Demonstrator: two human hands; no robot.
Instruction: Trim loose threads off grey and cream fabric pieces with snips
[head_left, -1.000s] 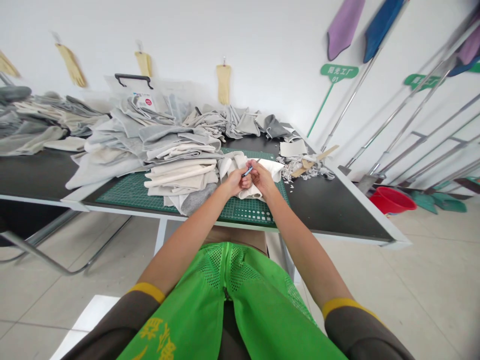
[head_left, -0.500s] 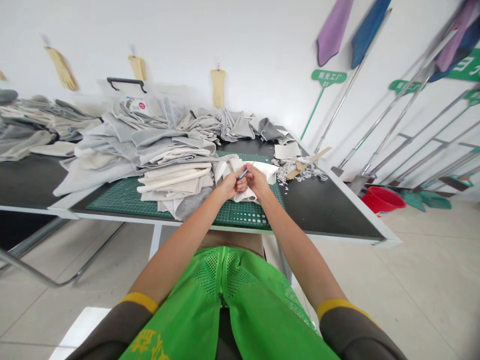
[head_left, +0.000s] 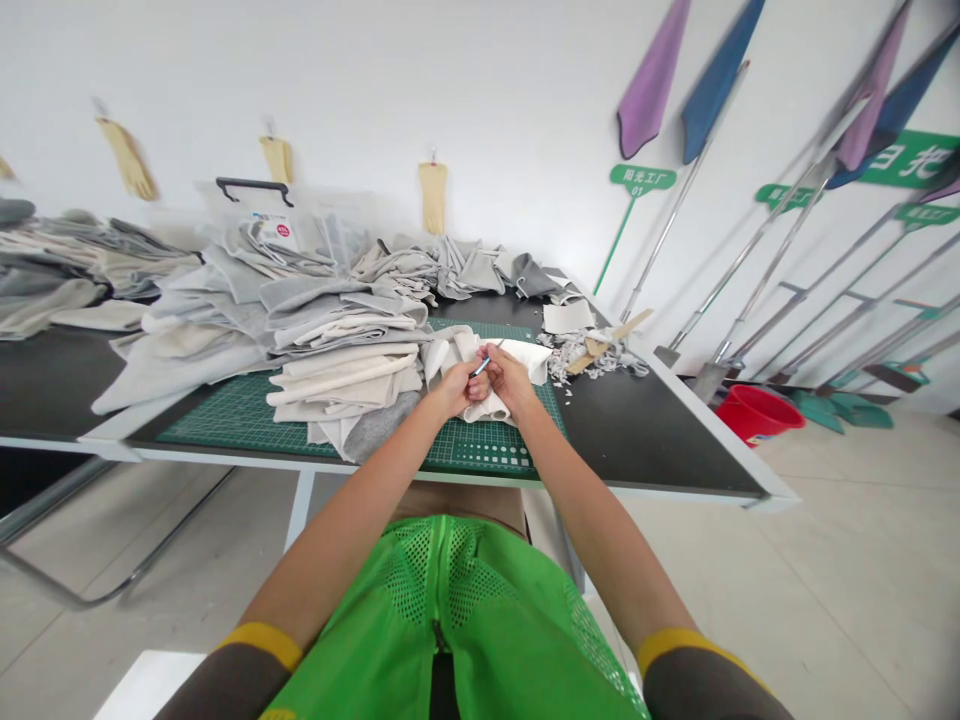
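Note:
A slim blue tool (head_left: 481, 367) slants up to the right between my hands, its thin end close to the right fingertips. My left hand (head_left: 459, 388) is closed, with the tool's blue part at its fingers. Right beside it, my right hand (head_left: 510, 378) has its fingers pinched together; what lies between them is too small to tell. Both hands are over a crumpled off-white cloth (head_left: 531, 358) on a green cutting mat (head_left: 495, 450). Directly left of the hands rises a stack of folded grey and cream cloths (head_left: 349, 375).
More grey cloths (head_left: 480, 270) lie behind, near a clear box with a black handle (head_left: 253, 184). Shredded scraps (head_left: 600, 352) and a tan strip sit right on the black table (head_left: 660, 440). A red bucket (head_left: 759, 412) and long-handled tools stand beyond.
The camera view has shifted, so the table appears slightly lower. My hands stay close together over the cloth, with the blue tool still slanted between them.

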